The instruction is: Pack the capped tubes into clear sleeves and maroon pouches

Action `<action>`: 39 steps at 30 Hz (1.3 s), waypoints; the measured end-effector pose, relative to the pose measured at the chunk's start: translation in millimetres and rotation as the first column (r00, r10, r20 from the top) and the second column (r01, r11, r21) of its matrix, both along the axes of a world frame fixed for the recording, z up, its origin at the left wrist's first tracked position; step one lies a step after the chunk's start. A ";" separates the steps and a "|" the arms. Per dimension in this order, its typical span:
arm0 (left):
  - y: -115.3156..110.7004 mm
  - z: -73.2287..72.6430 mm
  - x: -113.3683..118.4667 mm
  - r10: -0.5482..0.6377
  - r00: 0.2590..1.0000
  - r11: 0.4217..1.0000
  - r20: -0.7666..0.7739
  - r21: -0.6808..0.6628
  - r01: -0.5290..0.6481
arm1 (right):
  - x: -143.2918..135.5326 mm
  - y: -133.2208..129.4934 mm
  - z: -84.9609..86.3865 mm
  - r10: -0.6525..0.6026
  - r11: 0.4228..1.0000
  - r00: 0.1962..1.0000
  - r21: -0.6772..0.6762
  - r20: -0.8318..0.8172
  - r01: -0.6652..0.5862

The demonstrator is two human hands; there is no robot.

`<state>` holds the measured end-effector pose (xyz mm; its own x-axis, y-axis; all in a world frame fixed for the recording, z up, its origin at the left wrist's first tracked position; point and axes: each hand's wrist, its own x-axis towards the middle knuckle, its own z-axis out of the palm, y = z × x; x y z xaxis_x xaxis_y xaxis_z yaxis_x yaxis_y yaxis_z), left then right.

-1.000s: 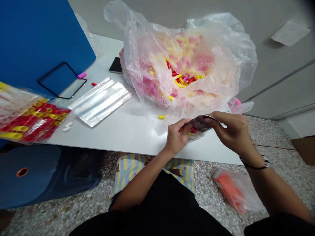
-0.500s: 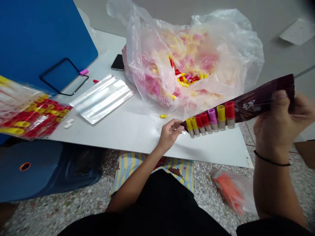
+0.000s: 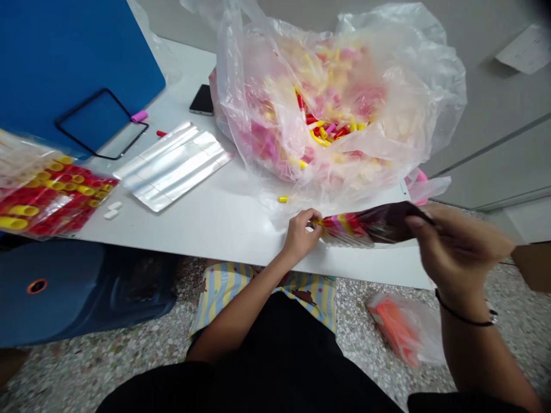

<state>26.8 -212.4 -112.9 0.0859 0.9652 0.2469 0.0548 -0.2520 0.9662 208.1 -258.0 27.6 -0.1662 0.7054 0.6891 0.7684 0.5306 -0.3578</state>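
A dark brown pouch [image 3: 385,222] stretches between my two hands above the table's front edge. Red, pink and yellow tubes [image 3: 344,225] show through clear plastic at its left part. The fingers of my left hand [image 3: 302,234] pinch the left end. My right hand [image 3: 456,252], partly blurred, grips the right end. Just beyond the pouch stands a big clear plastic bag [image 3: 400,109] with many small red, yellow and pink tubes inside. A single yellow tube [image 3: 283,199] lies on the table behind my left hand.
On the white table [image 3: 206,223] are flat silvery pouches [image 3: 172,166], a phone [image 3: 202,100], two white pieces [image 3: 112,210] and a bag of red and yellow tubes [image 3: 55,195]. A blue board [image 3: 77,63] stands at left. A blue stool [image 3: 55,287] is below.
My right hand has moved left and down, lowering the right end of the pouch. The tubes, earlier upright in a row facing me, now lie slanted beneath shiny plastic.
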 end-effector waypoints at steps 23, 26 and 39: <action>-8.2 -12.7 -11.4 0.190 0.875 0.982 -0.446 0.099 -0.162 | 3.3 14.6 -6.9 -0.209 0.970 0.973 0.143 0.097 0.194; -10.8 -14.4 -11.4 0.171 0.884 0.985 -0.434 0.102 -0.140 | 9.2 17.1 -2.7 -0.258 0.953 0.964 0.182 0.068 0.243; -1.6 -15.4 -2.7 -0.003 0.998 1.000 0.066 0.000 0.003 | -13.4 22.0 19.1 0.003 0.987 0.960 0.154 0.278 -0.047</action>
<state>24.1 -214.1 -128.3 0.0720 0.9651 0.2518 -0.0096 -0.2518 0.9677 194.7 -235.9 46.6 -0.3821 0.5847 0.7157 0.8111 0.5833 -0.0436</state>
